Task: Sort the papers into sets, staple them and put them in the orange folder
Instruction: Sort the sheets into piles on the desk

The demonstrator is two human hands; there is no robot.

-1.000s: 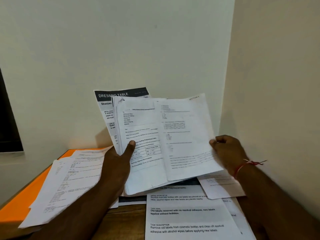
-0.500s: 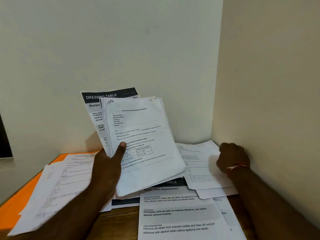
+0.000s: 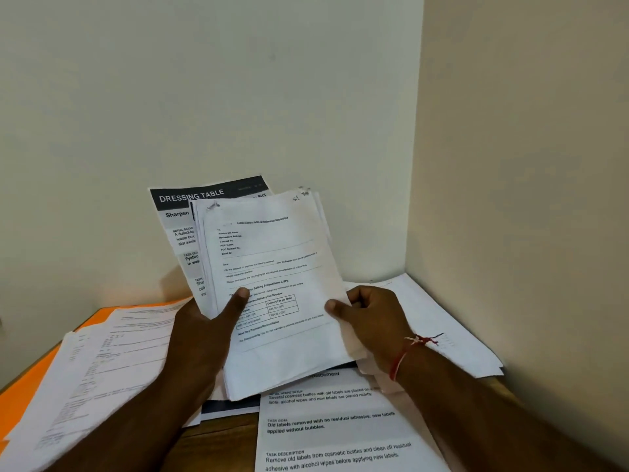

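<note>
- Above the middle of the table, a fanned stack of printed papers (image 3: 272, 267) is held upright and tilted slightly right. Its front sheet is a form letter with a small table of fees.
- The left hand (image 3: 204, 332) grips the stack's lower left, thumb laid across the front sheet and fingers hidden behind.
- The right hand (image 3: 371, 318) pinches the stack's right edge, thumb on the front and fingers curled behind. A red thread (image 3: 401, 359) circles its wrist.
- Behind the stack and in the same left-hand grip, a sheet headed "DRESSING TABLE" (image 3: 180, 212) juts out at the upper left.
- To the left, the orange folder (image 3: 23, 393) lies flat on the table, mostly covered by loose printed sheets (image 3: 102, 362).
- To the right, further sheets (image 3: 449, 321) lie in the far corner, touching the right wall (image 3: 527, 165).
- Nearest, under the stack, a sheet about removing old labels (image 3: 333, 434) lies face up.
- A strip of the wooden table (image 3: 224, 437) shows between the left sheets and the near sheet.
</note>
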